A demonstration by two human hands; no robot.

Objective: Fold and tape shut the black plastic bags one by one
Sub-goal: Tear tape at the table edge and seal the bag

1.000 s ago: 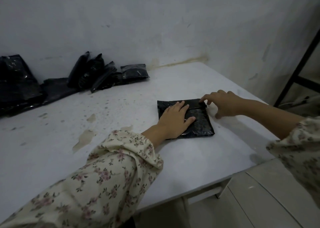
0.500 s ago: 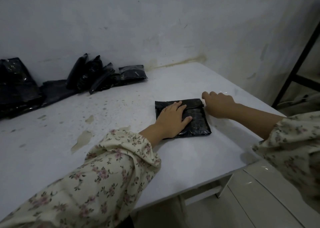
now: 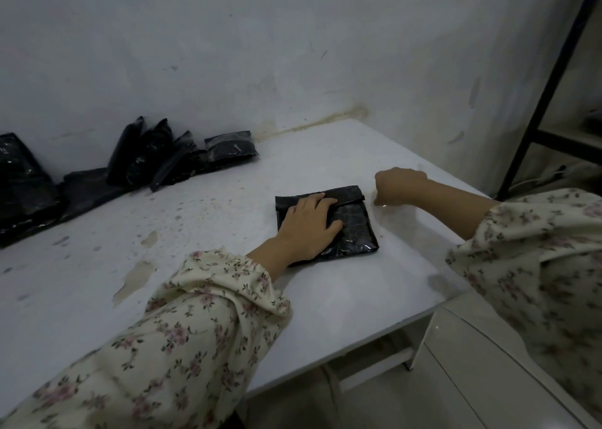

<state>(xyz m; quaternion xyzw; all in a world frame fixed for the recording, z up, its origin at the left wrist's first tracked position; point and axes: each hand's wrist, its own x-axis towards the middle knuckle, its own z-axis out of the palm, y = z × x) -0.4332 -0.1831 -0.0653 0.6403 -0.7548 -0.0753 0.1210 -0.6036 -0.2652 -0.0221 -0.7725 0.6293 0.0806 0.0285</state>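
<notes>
A folded black plastic bag (image 3: 353,226) lies flat on the white table (image 3: 228,200), its top flap turned down. My left hand (image 3: 309,226) rests flat on the bag's left half, with straight fingers pressing on the flap. My right hand (image 3: 399,186) hovers just right of the bag's top right corner. Its fingers are curled, its back faces me, and it does not touch the bag. A small shiny glint, seemingly a piece of clear tape (image 3: 381,204), hangs under its fingers.
Several folded black bags (image 3: 182,158) lean against the wall at the back left. More black plastic (image 3: 22,181) is piled at the far left. A black metal frame (image 3: 540,102) stands at the right. The table's front edge runs near my right sleeve.
My right hand left the bag's top right corner, moved a little to the right and curled into a fist. My left hand stayed pressed on the bag.
</notes>
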